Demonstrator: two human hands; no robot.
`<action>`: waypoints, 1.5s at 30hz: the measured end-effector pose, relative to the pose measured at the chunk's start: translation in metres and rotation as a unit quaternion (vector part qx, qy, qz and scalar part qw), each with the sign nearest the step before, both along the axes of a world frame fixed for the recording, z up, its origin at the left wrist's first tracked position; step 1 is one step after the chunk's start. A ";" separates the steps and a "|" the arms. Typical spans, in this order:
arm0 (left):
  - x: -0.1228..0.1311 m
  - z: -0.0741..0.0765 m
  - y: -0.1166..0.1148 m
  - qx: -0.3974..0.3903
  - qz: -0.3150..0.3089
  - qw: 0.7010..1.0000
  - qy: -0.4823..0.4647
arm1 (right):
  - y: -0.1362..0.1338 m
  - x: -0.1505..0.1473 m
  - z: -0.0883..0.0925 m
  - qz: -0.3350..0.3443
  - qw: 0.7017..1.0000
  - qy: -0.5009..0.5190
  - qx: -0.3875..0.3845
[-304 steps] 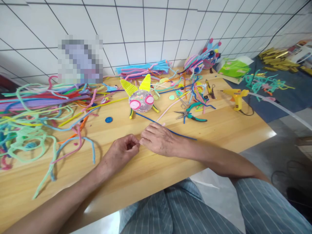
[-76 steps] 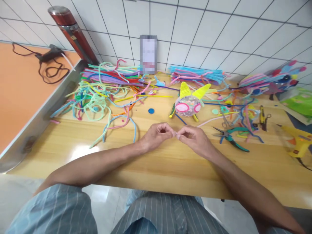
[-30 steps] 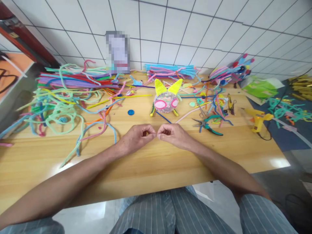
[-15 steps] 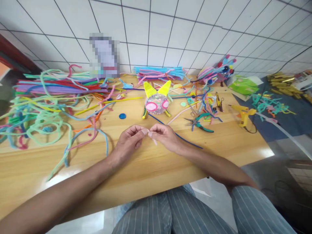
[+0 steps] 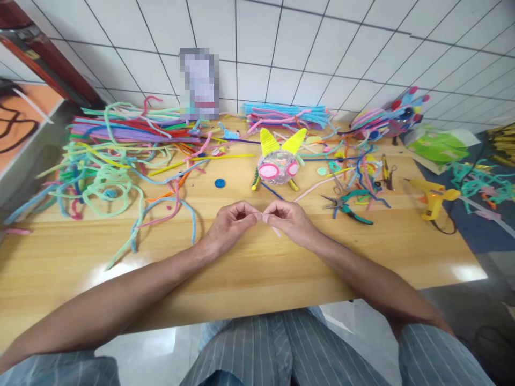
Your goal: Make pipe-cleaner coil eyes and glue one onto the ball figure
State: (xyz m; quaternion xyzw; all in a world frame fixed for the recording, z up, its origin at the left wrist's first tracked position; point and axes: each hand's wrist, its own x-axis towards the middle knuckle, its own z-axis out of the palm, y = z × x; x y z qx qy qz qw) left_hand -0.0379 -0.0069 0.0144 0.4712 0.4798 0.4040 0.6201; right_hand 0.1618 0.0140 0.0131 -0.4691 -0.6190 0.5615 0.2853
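A short pale pink pipe cleaner is pinched between my two hands, its free end sticking out below the fingers. My left hand grips it with thumb and forefinger. Fingertip to fingertip with it, my right hand pinches the same piece. Just beyond the hands stands a clear round figure with yellow ears, pink oval eyes and dark legs with yellow tips. A blue pipe cleaner lies partly hidden behind my right hand, and a light pink pipe cleaner lies beside it.
Tangled pipe cleaners cover the table's left side. A blue disc lies left of the figure. Pliers and a yellow glue gun are on the right. Pipe cleaner bundles line the tiled wall.
The view has swung left, so the scene sits further right. Both hands keep pinching the pale pink pipe cleaner, with only slight finger movement.
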 end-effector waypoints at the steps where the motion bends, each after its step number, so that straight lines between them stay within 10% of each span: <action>1: 0.001 -0.001 -0.001 -0.012 0.013 1.000 -0.015 | -0.001 -0.002 -0.002 -0.008 1.000 0.013 -0.008; 10: 0.009 -0.003 -0.005 -0.092 0.046 0.986 -0.134 | -0.007 -0.006 -0.004 -0.015 0.998 0.052 -0.017; 25: -0.008 -0.002 0.010 0.058 -0.128 0.987 0.079 | 0.005 0.013 0.014 0.069 0.995 -0.074 0.025; 38: 0.006 -0.007 -0.006 -0.047 0.042 0.994 -0.092 | -0.006 -0.007 -0.001 -0.011 0.998 0.043 -0.039; 45: 0.003 -0.005 0.000 -0.012 -0.005 0.999 -0.050 | -0.006 -0.005 0.006 -0.003 1.000 0.000 0.011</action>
